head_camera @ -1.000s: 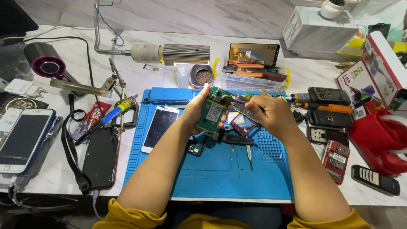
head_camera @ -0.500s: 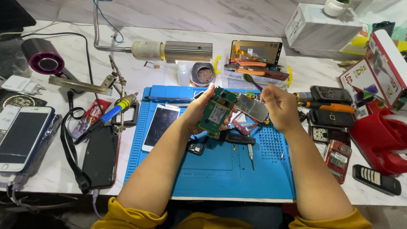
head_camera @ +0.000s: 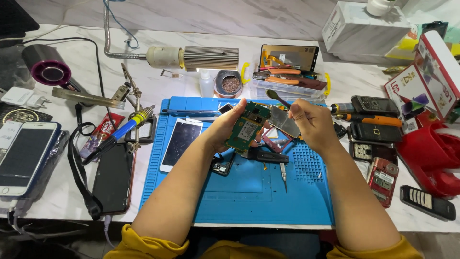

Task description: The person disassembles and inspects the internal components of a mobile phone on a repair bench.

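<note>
Left hand: my left hand (head_camera: 223,128) pinches a flat green circuit board (head_camera: 247,127).
Right hand: my right hand (head_camera: 311,123) grips slim metal tweezers (head_camera: 278,98).
Surface: ribbed blue mat (head_camera: 239,192).

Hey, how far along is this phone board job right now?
Done: the green circuit board is out of its phone, and loose parts lie on the blue mat. In hand: the left hand holds the board up, while the right hand holds a thin tool and a metal plate beside it. Left: the board is not back in any casing.
</note>
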